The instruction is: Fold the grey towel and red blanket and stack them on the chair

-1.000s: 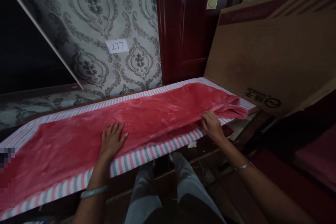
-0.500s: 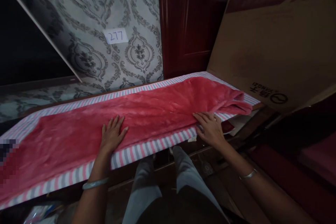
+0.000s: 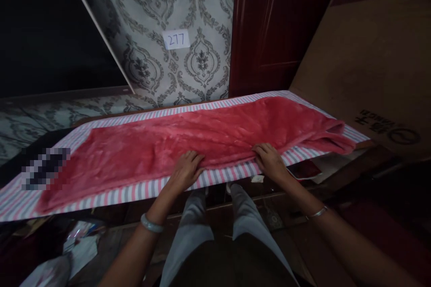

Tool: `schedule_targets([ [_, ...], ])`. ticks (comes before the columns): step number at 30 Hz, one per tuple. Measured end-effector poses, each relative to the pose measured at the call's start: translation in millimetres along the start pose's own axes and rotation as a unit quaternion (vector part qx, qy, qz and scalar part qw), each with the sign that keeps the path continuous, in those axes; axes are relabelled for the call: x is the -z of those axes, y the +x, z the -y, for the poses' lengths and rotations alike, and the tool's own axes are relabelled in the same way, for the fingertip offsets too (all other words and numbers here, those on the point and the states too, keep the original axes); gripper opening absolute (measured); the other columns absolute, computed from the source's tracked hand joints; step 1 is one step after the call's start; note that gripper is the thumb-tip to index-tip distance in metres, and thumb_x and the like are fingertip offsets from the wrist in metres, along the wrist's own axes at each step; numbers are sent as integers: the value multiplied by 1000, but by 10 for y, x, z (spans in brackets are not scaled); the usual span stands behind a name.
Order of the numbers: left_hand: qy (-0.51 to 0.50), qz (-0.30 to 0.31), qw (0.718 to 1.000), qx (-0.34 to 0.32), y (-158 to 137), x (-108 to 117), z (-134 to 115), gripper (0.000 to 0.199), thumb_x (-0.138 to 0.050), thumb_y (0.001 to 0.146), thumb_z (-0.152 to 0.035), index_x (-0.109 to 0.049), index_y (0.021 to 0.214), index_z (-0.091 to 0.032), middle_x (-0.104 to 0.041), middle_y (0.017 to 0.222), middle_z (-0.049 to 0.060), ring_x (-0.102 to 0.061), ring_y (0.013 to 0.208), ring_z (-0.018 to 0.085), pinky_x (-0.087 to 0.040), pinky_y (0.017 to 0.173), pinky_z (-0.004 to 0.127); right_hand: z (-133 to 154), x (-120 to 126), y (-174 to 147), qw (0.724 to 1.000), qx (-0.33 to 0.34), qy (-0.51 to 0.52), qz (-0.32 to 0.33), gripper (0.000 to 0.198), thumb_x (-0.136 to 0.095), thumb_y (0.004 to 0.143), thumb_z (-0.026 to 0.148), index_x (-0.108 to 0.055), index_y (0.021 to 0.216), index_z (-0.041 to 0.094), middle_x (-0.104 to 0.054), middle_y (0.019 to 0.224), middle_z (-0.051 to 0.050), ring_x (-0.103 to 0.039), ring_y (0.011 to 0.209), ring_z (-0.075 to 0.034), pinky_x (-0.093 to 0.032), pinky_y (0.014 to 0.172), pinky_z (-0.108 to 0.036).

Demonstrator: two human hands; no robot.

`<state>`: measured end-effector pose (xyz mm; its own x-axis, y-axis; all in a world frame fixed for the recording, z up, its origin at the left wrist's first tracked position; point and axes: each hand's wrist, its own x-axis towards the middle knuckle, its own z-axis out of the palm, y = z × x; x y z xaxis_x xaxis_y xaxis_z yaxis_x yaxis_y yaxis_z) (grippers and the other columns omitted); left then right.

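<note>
A long red plush cloth (image 3: 161, 139) lies lengthwise over a striped sheet (image 3: 124, 195) on a narrow table. Its right end is folded into loose layers that stand a little apart. My left hand (image 3: 186, 169) is at the cloth's near edge, fingers bent over it and closed on the fabric. Further right, my right hand (image 3: 270, 160) pinches the same edge, with small creases running out from its fingertips. The thumbs are partly hidden.
A dark screen (image 3: 57, 31) stands at the back left. A large cardboard box (image 3: 380, 58) leans at the right end, beside a dark red door (image 3: 266, 27). Plastic bags and papers (image 3: 82, 251) lie below at the left. A numbered paper (image 3: 176, 39) is on the wall.
My left hand has slid right and toward the near edge, from lying flat with spread fingers to bent fingers. My right hand stays at the edge. The view has turned left.
</note>
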<state>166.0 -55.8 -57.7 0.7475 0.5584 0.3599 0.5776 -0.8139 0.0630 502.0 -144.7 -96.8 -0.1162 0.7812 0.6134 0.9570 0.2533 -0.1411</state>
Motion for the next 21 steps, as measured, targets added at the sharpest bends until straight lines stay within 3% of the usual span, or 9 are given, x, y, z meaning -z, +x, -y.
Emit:
schedule_targets([
  [6, 49, -14, 999, 8, 20, -58, 20, 14, -51, 88, -14, -64, 93, -18, -60, 93, 9, -57, 93, 25, -48, 84, 41, -5, -21, -65, 1000, -3, -16, -14, 25, -48, 84, 9, -65, 100, 17, -60, 93, -11, -52, 89, -26, -45, 79, -38],
  [12, 59, -16, 998, 5, -75, -110, 14, 18, -47, 87, -10, -62, 90, -19, -59, 90, 9, -55, 88, 24, -48, 83, 41, -35, -36, -122, 1000, -6, -23, -13, 24, -49, 84, 10, -64, 101, 18, -59, 92, -10, -51, 89, -27, -44, 78, -39],
  [21, 57, -75, 995, -6, -199, -131, -22, 20, -43, 95, -16, -63, 97, -19, -59, 89, 8, -55, 87, 23, -47, 77, 37, -42, 11, -187, 999, 20, 9, -26, 24, -46, 90, 12, -65, 103, 20, -60, 92, -9, -54, 88, -25, -47, 78, -37],
])
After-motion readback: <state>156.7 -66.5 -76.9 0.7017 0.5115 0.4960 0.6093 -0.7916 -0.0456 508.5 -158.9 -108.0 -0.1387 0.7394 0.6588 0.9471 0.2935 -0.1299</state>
